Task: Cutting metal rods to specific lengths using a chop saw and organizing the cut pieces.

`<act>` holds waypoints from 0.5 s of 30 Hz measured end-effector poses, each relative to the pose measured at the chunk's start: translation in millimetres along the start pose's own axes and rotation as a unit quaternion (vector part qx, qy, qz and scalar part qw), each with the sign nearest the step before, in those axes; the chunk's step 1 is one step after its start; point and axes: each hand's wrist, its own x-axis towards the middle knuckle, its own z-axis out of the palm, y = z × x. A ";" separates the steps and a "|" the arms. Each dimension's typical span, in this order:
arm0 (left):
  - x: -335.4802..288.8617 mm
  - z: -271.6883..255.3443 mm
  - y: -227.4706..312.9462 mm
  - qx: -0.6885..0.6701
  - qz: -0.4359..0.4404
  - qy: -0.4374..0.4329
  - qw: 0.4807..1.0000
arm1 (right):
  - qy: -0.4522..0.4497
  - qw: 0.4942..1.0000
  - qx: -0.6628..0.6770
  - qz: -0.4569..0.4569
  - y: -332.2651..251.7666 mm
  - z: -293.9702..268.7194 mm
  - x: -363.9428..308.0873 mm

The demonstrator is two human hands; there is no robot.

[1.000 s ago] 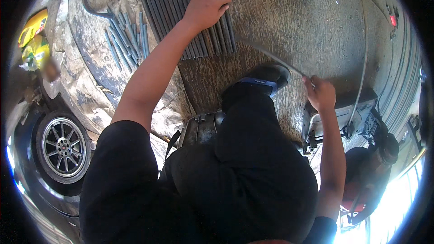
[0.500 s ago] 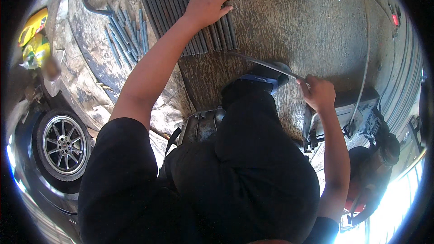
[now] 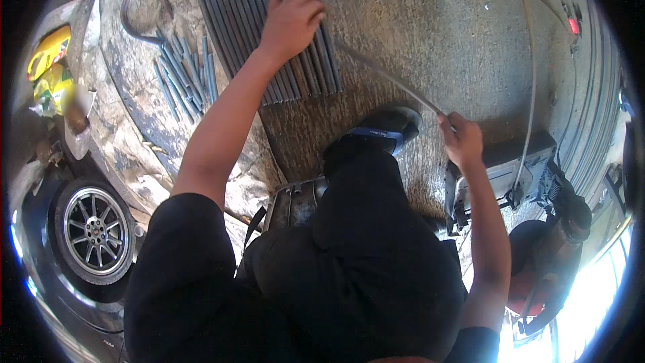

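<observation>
My left hand [image 3: 291, 27] rests on top of a row of dark metal rods [image 3: 232, 20], laid side by side on a board. Its fingers are bent and close together near the row's right edge, not visibly wrapped round any rod. My right hand [image 3: 461, 138] is closed round one end of a thin metal rod [image 3: 403, 85]. That rod slants up and left, its far end close to the row's right side; whether it touches is not clear. A black sandal [image 3: 376, 133] on my foot stands below the slanting rod.
Short cut rods [image 3: 185, 74] lie in a pile left of the row. A dark metal machine base [image 3: 500, 171] stands at right, with a cable [image 3: 532, 87] running up from it. A car wheel [image 3: 98, 230] is at lower left, yellow packets [image 3: 50, 52] above it.
My left hand has shifted left along the row, its fingers drawn closer together. The thin rod's far end has swung up from the row's lower corner to its right side. My right hand still grips it.
</observation>
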 end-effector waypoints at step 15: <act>77.3 -41.6 177.8 -0.291 0.040 0.078 0.953 | 0.288 0.866 0.403 0.073 -78.1 28.2 21.1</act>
